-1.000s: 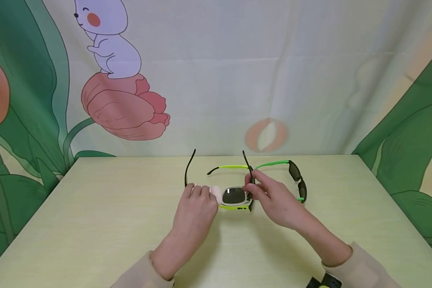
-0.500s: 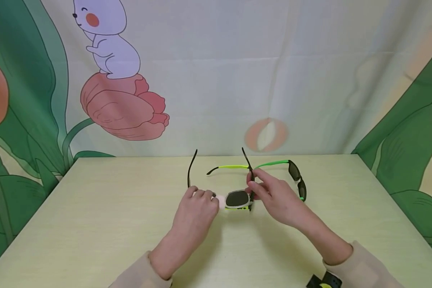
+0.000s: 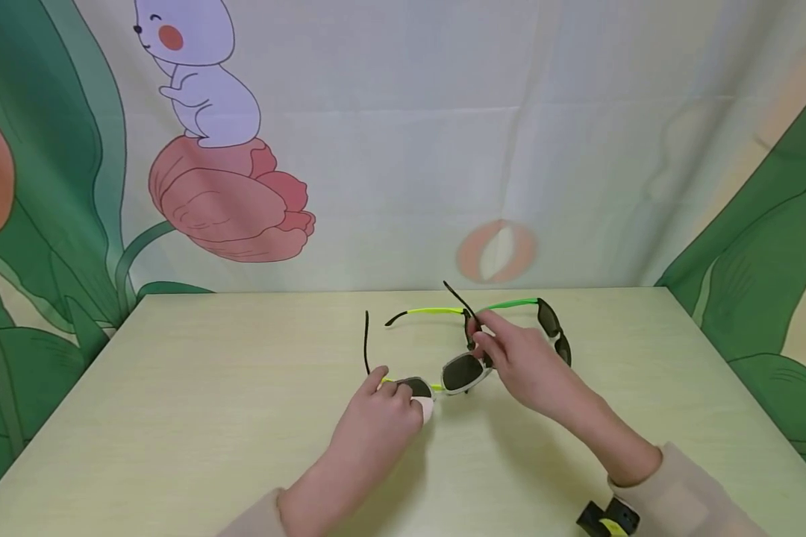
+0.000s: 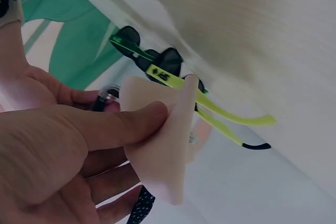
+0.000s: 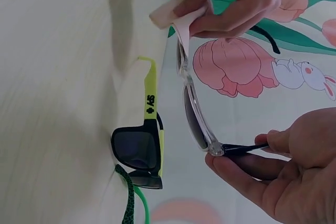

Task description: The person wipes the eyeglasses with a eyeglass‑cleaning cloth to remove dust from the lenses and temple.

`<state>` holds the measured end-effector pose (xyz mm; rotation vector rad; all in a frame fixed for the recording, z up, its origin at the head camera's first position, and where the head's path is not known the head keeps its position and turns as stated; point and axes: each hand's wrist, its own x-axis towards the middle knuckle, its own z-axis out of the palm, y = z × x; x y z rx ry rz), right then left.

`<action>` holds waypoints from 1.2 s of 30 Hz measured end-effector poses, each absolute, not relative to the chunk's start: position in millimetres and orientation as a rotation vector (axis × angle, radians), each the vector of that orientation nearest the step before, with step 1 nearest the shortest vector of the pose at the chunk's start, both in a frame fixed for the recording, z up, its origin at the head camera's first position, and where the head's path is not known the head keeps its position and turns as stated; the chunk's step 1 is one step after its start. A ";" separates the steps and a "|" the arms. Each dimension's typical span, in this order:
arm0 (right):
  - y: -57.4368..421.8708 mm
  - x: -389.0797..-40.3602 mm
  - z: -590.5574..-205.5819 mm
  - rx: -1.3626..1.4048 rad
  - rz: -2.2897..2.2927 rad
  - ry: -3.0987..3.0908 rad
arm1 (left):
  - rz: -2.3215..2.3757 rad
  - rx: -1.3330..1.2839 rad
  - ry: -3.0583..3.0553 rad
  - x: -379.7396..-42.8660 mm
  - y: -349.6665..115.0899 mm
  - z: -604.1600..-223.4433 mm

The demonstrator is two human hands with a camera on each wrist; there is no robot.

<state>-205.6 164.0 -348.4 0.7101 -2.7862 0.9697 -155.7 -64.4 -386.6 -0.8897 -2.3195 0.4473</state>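
A pair of sunglasses point(image 3: 462, 371) with a clear frame, dark lenses and black temples is held up between the two hands over the table. My right hand point(image 3: 527, 365) pinches it by one black temple, close to the hinge, as the right wrist view shows. With thumb and fingers, my left hand point(image 3: 379, 425) pinches a pale pink cloth point(image 4: 157, 145) folded over the lens at the other end. In the right wrist view the cloth point(image 5: 181, 17) covers much of that lens. The far temple sticks up beyond the left hand.
Behind the held pair, black sunglasses point(image 5: 136, 148) with yellow temples lie on the pale wooden table point(image 3: 208, 418). Farther right rests a pair with green temples point(image 3: 549, 319), partly behind the right hand. A printed curtain point(image 3: 376, 149) hangs at the table's back edge.
The held sunglasses have tilted, their left end dropping nearer. My left hand has moved down and slightly right with the cloth, and part of the left lens now shows. The right hand has shifted slightly right.
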 end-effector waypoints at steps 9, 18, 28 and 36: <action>167.4 -206.0 -341.3 0.805 0.806 -2.742 | 0.528 -0.926 -2.338 -147.4 -60.0 -385.5; 173.4 -206.1 -331.6 0.784 0.741 -2.760 | 0.541 -1.005 -2.290 -142.5 -57.1 -384.5; 178.0 -214.1 -336.9 0.644 1.019 -2.712 | 0.457 -1.071 -2.162 -137.7 -55.3 -383.9; 183.2 -220.6 -340.0 0.623 1.176 -2.674 | 0.348 -1.130 -2.087 -134.0 -54.5 -381.3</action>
